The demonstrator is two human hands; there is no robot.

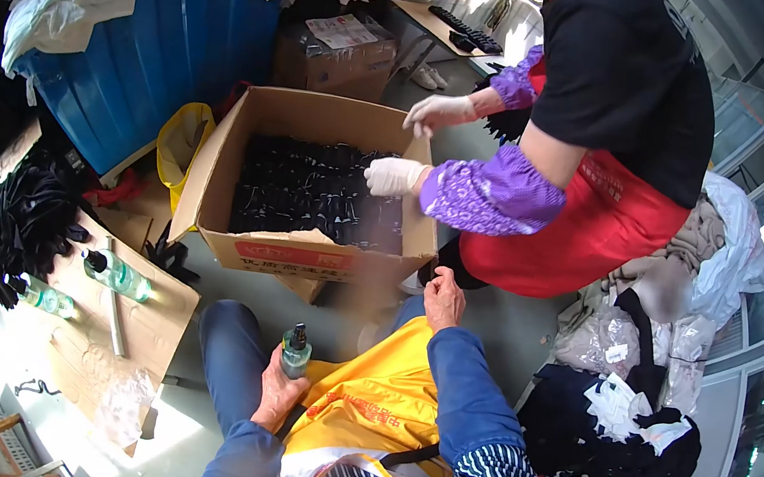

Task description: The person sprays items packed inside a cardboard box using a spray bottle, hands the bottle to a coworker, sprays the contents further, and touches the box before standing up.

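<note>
Spray bottle (293, 362) stands clasped in the left hand (279, 389); right of it, the right hand (443, 300) curls, around what, if anything, I cannot tell. Beyond the grip, on grey floor (518, 332), I see a carton (321, 117) of dark bundles (301, 187), partly hidden by a co-worker's gloved hand (394, 178).

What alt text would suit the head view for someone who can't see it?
A person's left hand holds a greenish, black-topped bottle beside a yellow apron; the right hand is loosely curled. In front, a co-worker in white gloves reaches over an open cardboard box of dark bundles.
</note>
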